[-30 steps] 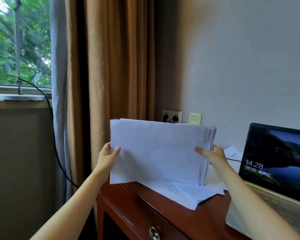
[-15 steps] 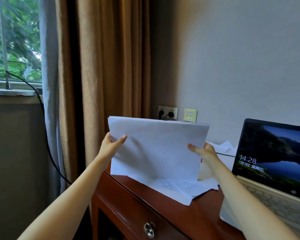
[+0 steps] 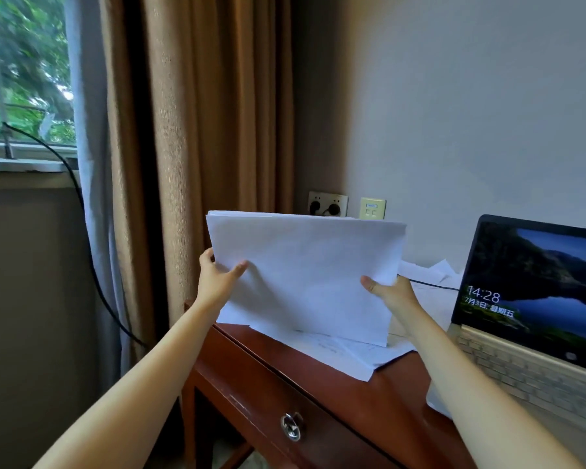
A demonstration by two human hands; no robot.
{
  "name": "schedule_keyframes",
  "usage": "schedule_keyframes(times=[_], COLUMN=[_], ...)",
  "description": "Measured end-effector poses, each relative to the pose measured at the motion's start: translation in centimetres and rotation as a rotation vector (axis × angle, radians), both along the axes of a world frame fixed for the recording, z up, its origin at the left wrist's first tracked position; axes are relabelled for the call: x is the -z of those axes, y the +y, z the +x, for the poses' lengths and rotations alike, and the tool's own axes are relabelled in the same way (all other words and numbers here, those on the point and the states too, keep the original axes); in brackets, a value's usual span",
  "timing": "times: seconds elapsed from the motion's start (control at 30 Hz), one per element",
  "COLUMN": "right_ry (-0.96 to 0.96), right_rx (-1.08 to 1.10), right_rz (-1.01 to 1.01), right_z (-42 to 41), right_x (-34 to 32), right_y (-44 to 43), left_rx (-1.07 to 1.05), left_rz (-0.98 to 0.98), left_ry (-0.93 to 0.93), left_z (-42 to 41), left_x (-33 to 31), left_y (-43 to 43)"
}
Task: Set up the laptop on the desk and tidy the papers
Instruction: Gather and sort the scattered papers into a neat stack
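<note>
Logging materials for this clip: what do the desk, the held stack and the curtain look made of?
Desk: likely wood, glossy red-brown varnish; light sheen, scuffed front edge. Stack: matte white paper; separate sheet edges show on top. Curtain: tan woven fabric, probably; hangs in soft folds.

Glossy wood desk (image 3: 396,397) (metal knob (image 3: 292,427)); matt paper stack (image 3: 305,272).

Single view, head-worn, wide-angle. Looks forward and slightly down into a room corner: window (image 3: 21,72) far left, curtain (image 3: 214,130) centre, wall (image 3: 471,96) ahead. Counter (image 3: 400,401) close below at lower right, cut by the frame's bottom edge. Left hand (image 3: 217,282) and right hand (image 3: 391,294) at arm's length, mid-frame, gripping papers (image 3: 308,275).
</note>
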State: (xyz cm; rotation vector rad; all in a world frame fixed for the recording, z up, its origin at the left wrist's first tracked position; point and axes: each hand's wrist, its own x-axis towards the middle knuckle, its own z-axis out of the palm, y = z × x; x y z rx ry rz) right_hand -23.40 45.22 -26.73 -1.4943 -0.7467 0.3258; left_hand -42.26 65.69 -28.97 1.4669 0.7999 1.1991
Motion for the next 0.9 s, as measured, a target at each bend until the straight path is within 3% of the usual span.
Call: schedule_keyframes(times=[0.1, 0.2, 0.37, 0.47, 0.6, 0.73, 0.83, 0.9], right_ry=[0.012, 0.117, 0.379, 0.492, 0.497, 0.523, 0.299, -0.001], right_rx=[0.049, 0.036, 0.012, -0.01, -0.112, -0.359, -0.579, -0.636], right_rz=[0.013, 0.007, -0.065, -0.126, -0.187, -0.14, -0.253, -0.458], right_z=[-0.3, -0.9, -2.6, -3.4, -4.2, -4.9, -5.0, -4.4], right_x=[-0.1, 0.3, 1.6, 2.4, 3.1, 2.8, 1.8, 1.5], right_y=[0.6, 1.5, 3.5, 4.6, 5.2, 4.1, 2.9, 2.3], left_rx=[-0.13, -0.175, 0.357, 0.463, 0.346, 0.331, 0.256, 0.201], left_rz=[0.139, 0.509, 0.82, 0.897, 0.857, 0.753, 0.66, 0.577], left_ry=[0.107, 0.324, 0.671, 0.858, 0.719, 0.592, 0.499, 0.524], left_z=[0.2, 0.1, -0.9, -1.2, -1.2, -1.9, -2.3, -2.1], left_x=[0.0, 0.1, 2.1, 3.1, 4.5, 5.6, 5.3, 5.3], left_y=[-0.2, -2.4, -5.6, -6.6, -5.5, -4.5, -4.7, -4.4])
